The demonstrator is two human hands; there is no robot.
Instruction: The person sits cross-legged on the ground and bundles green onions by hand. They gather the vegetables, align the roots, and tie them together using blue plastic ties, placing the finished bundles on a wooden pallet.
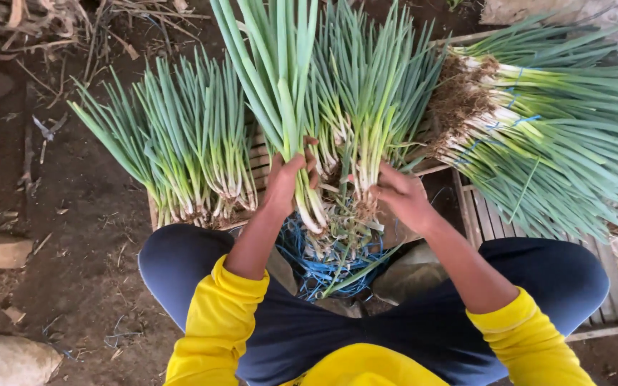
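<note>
From the head camera, looking down over the lap, the left hand (pixel 285 179) is wrapped around a thick bunch of green onions (pixel 287 107) just above its white ends, fingers closed on the stalks. The bunch stands nearly upright, its long axis running from the roots near the knees up and away to the leaf tips at the top of the frame. The right hand (pixel 402 196) is closed on a second bunch (pixel 370 100) just beside the first, gripping low near the roots; the two bunches touch along their lower stalks. Under both hands lies a tangle of blue string (pixel 327 268). A loose row of onions (pixel 180 150) leans on a wooden crate (pixel 484 218) to the left, and tied bundles (pixel 559 136) lie sideways on the right.
</note>
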